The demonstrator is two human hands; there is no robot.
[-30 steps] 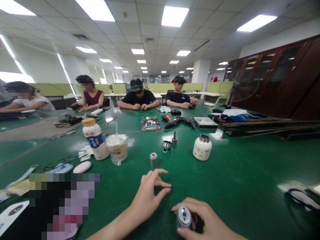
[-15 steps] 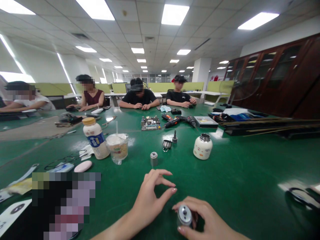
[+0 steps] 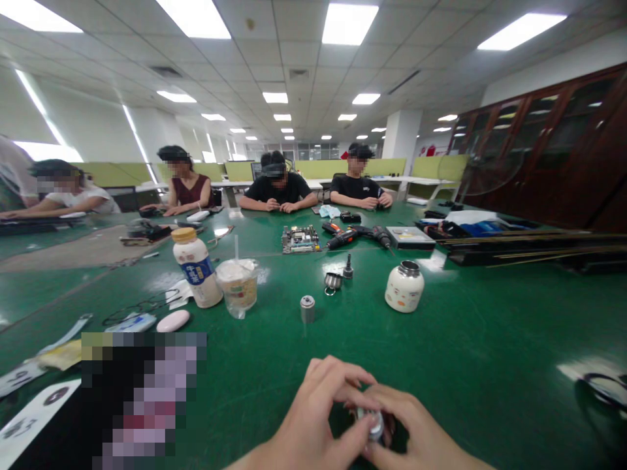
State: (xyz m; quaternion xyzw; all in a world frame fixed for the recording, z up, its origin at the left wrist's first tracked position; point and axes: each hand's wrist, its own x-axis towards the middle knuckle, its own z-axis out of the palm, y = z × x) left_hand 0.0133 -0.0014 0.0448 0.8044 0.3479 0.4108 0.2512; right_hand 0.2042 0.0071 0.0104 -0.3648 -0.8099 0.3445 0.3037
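Near the bottom of the view, my right hand [image 3: 409, 424] is wrapped round a small silver metal cylinder [image 3: 375, 424]. My left hand [image 3: 326, 414] is closed on the same cylinder from the left, thumb against its top, so most of it is hidden by fingers. A second silver cylinder [image 3: 307, 309] stands upright on the green table [image 3: 470, 352], beyond my hands. Farther back lie a small metal cup with a ring [image 3: 332, 282] and a dark metal fitting [image 3: 348, 267]. A cream-coloured jar [image 3: 404, 287], its mouth open, stands to the right.
At left are a bottle [image 3: 198, 271], a lidded plastic cup [image 3: 238, 287], a pink oval case [image 3: 173, 320] and a blurred-out object. Farther back are a circuit board [image 3: 300, 240], power drills [image 3: 343, 238] and a flat box [image 3: 410, 237]. Several people sit across the table.
My left hand has moved right and down onto the cylinder in my right hand, and its fingers have closed. The view has shifted slightly.
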